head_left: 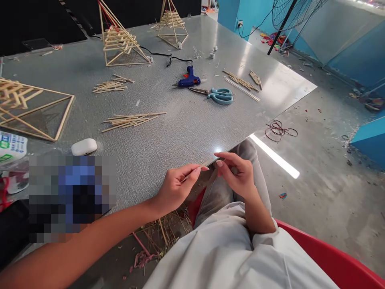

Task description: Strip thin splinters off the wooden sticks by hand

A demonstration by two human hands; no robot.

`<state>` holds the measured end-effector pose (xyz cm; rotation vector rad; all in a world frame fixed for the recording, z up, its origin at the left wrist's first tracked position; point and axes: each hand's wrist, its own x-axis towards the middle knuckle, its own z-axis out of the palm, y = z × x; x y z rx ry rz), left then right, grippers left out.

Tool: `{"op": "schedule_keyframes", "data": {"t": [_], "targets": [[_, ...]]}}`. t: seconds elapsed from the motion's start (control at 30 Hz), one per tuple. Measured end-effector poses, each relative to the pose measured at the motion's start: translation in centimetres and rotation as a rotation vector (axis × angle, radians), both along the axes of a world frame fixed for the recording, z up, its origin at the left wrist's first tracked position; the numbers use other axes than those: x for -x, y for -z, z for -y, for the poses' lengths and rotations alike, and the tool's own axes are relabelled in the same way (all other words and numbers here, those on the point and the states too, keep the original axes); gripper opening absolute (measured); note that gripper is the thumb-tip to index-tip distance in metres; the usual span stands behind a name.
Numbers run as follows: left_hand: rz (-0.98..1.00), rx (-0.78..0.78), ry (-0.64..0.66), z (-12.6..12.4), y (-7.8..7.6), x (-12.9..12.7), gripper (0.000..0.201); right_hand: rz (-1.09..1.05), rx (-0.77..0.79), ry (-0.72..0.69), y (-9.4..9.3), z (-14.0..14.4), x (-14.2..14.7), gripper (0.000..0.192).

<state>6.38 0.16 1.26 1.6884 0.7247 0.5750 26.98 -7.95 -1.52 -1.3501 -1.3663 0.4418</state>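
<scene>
Scissors (210, 94) beside glue gun (190, 79); left hand (176, 186) pinching thin stick (209, 162), right hand (240, 175): grip unclear.

A rounded white case (84, 147) rests toward the left of the gray tabletop (192, 136), near a printed white packet (13, 146). On the floor (319, 164), a loose coil of dark cord (279, 130) lies well apart from colorful scraps (275, 39) near a wire-caged fan (286, 20); a red chair (331, 257) shows at lower right.
</scene>
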Motion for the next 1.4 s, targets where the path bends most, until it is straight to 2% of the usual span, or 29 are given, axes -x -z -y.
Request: {"op": "schedule_keyframes", "data": {"t": [0.23,0.4,0.53,0.73,0.9,1.0,1.1,1.4], "targets": [[0.021,0.009,0.025,-0.1,-0.2,-0.2,0.04,-0.295,0.062,-0.175,0.5,-0.8,-0.8,0.024],[0.048,-0.023,0.041,-0.2,-0.5,-0.2,0.034,-0.341,0.071,-0.287,0.5,-0.7,-1.4,0.03],[0.069,-0.041,0.064,-0.1,-0.4,-0.1,0.034,-0.339,0.036,-0.34,0.6,-0.7,-1.7,0.027],[0.073,-0.071,0.076,-0.1,-0.1,0.0,0.041,-0.191,0.012,-0.257,0.4,-0.7,-1.2,0.03],[0.077,-0.057,0.061,-0.3,-0.1,-0.1,0.039,-0.177,0.014,-0.331,0.8,-1.0,-0.2,0.027],[0.07,-0.03,0.004,-0.4,-0.1,-0.1,0.036,-0.27,0.017,-0.251,1.1,-1.0,-0.4,0.026],[0.064,-0.02,-0.026,-0.4,-0.1,-0.2,0.033,-0.275,0.048,-0.186,1.0,-0.8,-1.0,0.027],[0.103,-0.004,0.038,0.0,-0.3,-0.4,0.035,-0.232,-0.072,-0.05,1.4,-1.1,-0.8,0.024]]}}
